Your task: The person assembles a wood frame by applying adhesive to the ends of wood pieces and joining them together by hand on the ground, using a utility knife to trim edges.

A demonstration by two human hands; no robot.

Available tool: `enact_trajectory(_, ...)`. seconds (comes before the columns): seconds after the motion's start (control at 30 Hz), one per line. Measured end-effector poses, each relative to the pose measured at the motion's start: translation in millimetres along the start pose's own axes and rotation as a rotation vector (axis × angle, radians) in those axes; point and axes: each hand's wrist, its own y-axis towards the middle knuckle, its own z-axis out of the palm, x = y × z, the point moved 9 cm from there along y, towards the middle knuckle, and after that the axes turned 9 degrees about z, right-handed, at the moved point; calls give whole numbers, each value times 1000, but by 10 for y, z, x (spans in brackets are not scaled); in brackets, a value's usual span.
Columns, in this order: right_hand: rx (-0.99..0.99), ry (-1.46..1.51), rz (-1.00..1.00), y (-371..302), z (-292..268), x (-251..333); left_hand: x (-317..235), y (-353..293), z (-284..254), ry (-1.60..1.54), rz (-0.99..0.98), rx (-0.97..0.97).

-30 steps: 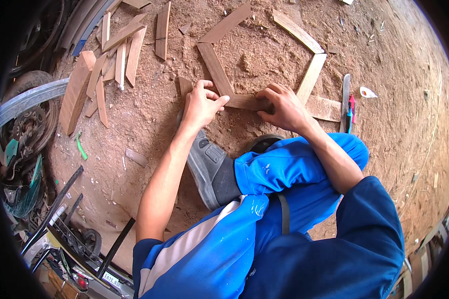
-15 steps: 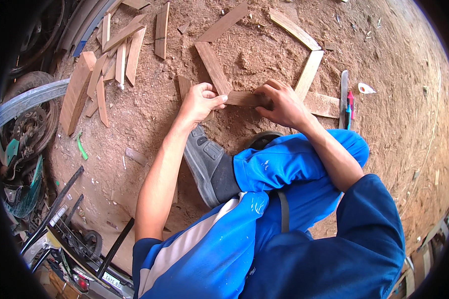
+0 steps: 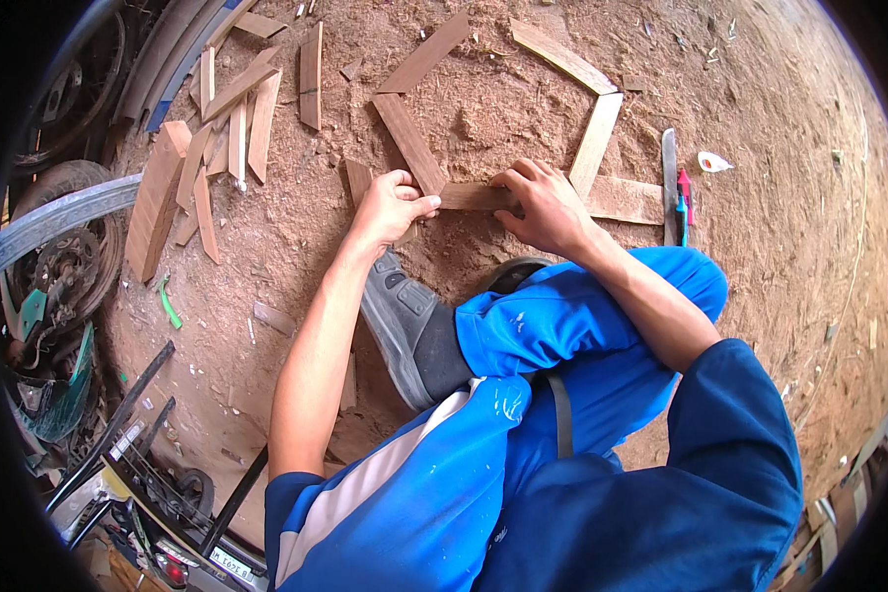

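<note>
A short wooden strip (image 3: 472, 196) lies crosswise on the sawdust-covered ground between my hands. My left hand (image 3: 393, 209) pinches its left end, where it meets the lower end of a darker slanted strip (image 3: 408, 141). Around the other end curl the fingers and thumb of my right hand (image 3: 547, 209), close to a pale slanted strip (image 3: 597, 143). Farther off, a brown strip (image 3: 424, 54) and a light strip (image 3: 562, 56) continue the angled outline, with a gap at the far side. My fingers partly hide both ends of the held strip.
Right of my right hand lie a flat board (image 3: 626, 200), a long blade-like tool (image 3: 670, 183) and pens (image 3: 684, 202). A glue-like white bottle (image 3: 715, 162) is beyond them. Loose wood pieces (image 3: 229, 133) are piled at the left, near a wheel (image 3: 74, 232) and metal parts. My shoe (image 3: 400, 321) is close below.
The whole view has shifted slightly, moving the wood pieces a little left in the picture. Both hands keep their grip on the wooden strip, with little visible movement against it.
</note>
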Motion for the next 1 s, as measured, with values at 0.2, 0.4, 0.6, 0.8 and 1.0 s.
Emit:
enact_trajectory(0.2, 41, 22, 49, 2, 8, -59, -4, 1, 0, 52, -2, 14)
enact_trajectory(0.4, -7, -1, 28, -29, -17, -24, -24, -40, 20, 93, -14, 42)
enact_trajectory(0.6, -19, -25, 67, -49, 10, 8, -30, -62, -4, 105, -22, 36)
enact_trajectory(0.8, -19, -70, 97, -64, 27, -62, -25, -7, 37, 101, 4, 24)
enact_trajectory(1.0, -161, 140, 132, -87, -552, -294, 2, -21, -1, 115, 5, 5)
